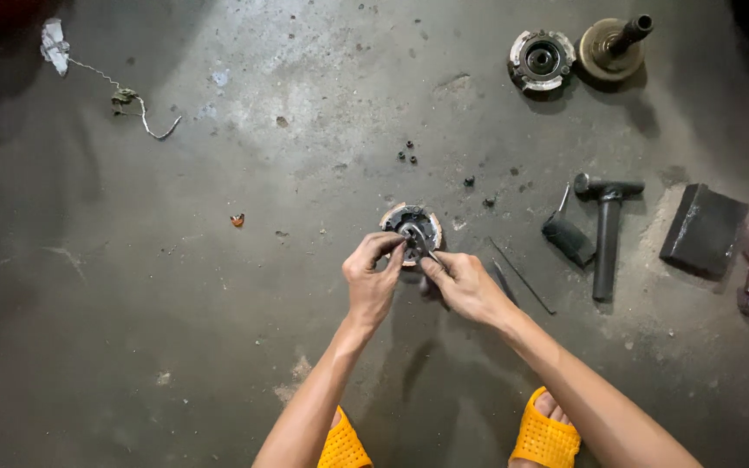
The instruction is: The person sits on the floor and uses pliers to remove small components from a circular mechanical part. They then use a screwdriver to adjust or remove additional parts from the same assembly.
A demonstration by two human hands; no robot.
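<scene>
A round metal joint housing (411,225), dark with grease inside, lies on the concrete floor. My left hand (372,279) grips its near rim with thumb and fingers. My right hand (464,284) pinches a thin metal tool (418,243) whose tip reaches into the housing's centre. Both hands touch at the housing's near edge.
A second round housing (541,59) and a shafted bell part (615,43) lie at the far right. Nearer are a hammer (607,234), a dark block (704,230), a black cylinder (569,240), a thin rod (522,277), small black balls (407,154) and a wire (132,104). My yellow sandals (546,433) are below.
</scene>
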